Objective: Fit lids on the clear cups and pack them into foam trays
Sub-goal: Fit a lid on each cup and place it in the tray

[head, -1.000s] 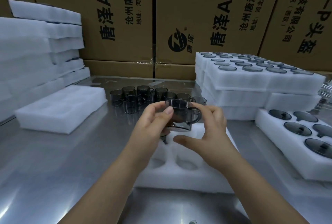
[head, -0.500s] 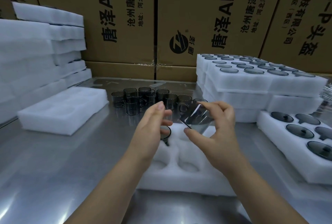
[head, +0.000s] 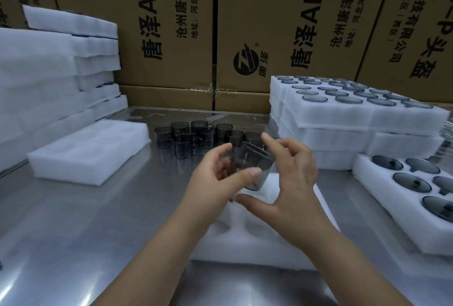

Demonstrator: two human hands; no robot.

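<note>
While tilted above the near foam tray, one tinted clear cup was pinched by the left hand, thumb on its wall. Right hand held nothing, fingers spread just beside the cup. Loose cups stood behind on the steel table; lids lay in a side tray.

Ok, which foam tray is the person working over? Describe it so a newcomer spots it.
On the steel table, look front and centre. The foam tray lies right under the left hand and right hand; the left tray sits farther back, and the right tray holds dark lids, while this one's visible pockets are empty.
</note>
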